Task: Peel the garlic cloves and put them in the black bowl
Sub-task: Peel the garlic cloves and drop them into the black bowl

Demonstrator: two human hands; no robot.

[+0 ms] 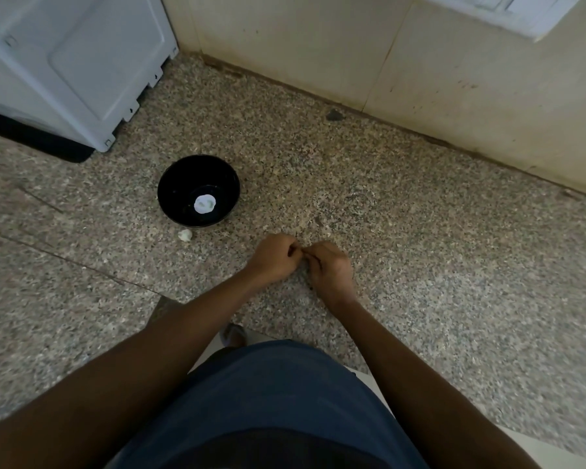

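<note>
A black bowl (183, 184) stands on the speckled floor, left of my hands, with pale peeled garlic (204, 204) at its bottom. A small white garlic piece (185, 234) lies on the floor just in front of the bowl. My left hand (274, 257) and my right hand (330, 265) meet fingertip to fingertip above the floor, both curled tight around something small between them. What they pinch is hidden by the fingers.
A white appliance (75, 62) on a dark mat fills the far left corner. A cream wall (420, 79) with a dark skirting runs along the back and right. My blue-clad lap (268, 394) and a sandal (232, 335) are below the hands.
</note>
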